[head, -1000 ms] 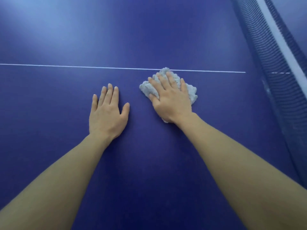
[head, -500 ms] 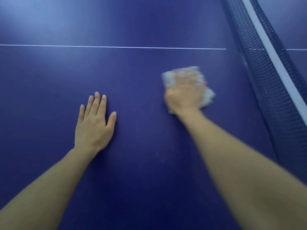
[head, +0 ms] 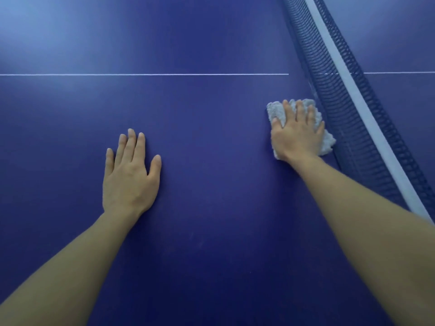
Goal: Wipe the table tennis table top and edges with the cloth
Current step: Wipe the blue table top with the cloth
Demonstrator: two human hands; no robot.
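Observation:
The dark blue table tennis table top (head: 211, 128) fills the view. A crumpled white cloth (head: 276, 109) lies on it right beside the foot of the net. My right hand (head: 297, 135) presses flat on the cloth with straight, spread fingers, and cloth shows around the fingertips and at the right of the palm. My left hand (head: 130, 175) rests flat on the bare table, palm down, well to the left of the cloth.
The dark blue net (head: 339, 118) with its white top band (head: 360, 107) runs diagonally from top centre to the right edge. A thin white centre line (head: 141, 74) crosses the table beyond both hands. The other half of the table lies past the net.
My right hand has slid the cloth rightward from the middle of the table up to the net. My left hand stays flat on the table.

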